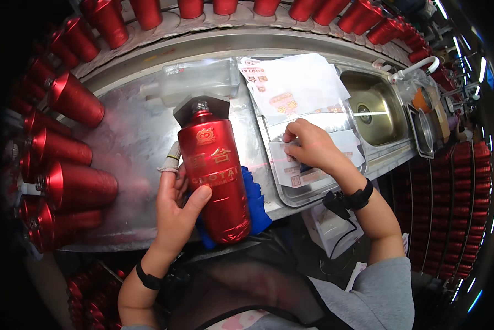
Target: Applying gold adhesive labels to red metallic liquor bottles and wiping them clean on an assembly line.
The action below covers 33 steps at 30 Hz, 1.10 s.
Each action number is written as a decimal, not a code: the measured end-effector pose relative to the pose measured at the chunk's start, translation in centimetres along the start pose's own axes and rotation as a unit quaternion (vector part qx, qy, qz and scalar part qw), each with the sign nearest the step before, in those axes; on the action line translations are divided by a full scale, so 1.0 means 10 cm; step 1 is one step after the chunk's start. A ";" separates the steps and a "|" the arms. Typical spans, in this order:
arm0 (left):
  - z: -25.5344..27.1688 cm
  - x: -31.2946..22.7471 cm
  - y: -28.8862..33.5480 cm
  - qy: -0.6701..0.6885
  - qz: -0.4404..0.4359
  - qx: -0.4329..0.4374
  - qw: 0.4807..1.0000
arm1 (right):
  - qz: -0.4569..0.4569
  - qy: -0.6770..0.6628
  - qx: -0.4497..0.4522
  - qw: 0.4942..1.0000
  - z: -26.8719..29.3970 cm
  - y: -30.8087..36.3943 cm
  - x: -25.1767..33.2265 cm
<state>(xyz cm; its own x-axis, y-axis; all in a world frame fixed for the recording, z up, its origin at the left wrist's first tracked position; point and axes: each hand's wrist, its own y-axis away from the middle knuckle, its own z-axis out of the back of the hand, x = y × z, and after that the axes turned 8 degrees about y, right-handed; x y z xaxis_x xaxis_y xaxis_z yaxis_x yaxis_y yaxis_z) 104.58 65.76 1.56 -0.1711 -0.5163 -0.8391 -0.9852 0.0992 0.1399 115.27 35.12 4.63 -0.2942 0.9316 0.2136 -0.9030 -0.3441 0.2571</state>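
Note:
My left hand [176, 206] grips a glossy red bottle [211, 165] with gold lettering and a bare threaded neck, thumb across its front. A whitish cover wraps one of the left fingers. The bottle lies tilted over a blue cloth [258, 203] at the counter's near edge. To the right, my right hand [313, 146] rests on printed label sheets [302, 91], its fingers curled in over them. Whatever lies between those fingertips is too small to make out. A shallow clear tray [284, 199] sits beneath the sheets.
A clear glass-like bottle [197, 80] lies behind the red one. Several red bottles [79, 184] line the counter's left side, and more stand on a curved conveyor [175, 25] at the back. On the right are a sink [387, 110] with a white tap [423, 66] and racked red bottles [450, 203].

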 end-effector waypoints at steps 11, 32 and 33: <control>0.03 0.02 0.01 0.034 -0.002 0.011 0.999 | 0.011 0.046 -0.005 0.999 0.10 0.03 0.13; 0.14 -0.18 0.23 -0.021 -0.098 -0.104 0.989 | -0.021 -0.317 -0.040 0.947 0.41 0.45 0.87; 0.15 -0.23 0.29 -0.024 -0.097 -0.101 0.990 | -0.017 -0.376 -0.013 0.926 0.46 0.50 0.99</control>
<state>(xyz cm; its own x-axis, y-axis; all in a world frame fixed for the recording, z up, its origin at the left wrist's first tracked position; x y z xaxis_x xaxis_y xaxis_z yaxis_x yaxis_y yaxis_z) 102.17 68.51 3.07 0.0170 -0.4683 -0.8834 -0.9822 -0.1730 0.0728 109.23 42.10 12.36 0.0263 0.5936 0.8043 -0.9175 -0.3052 0.2552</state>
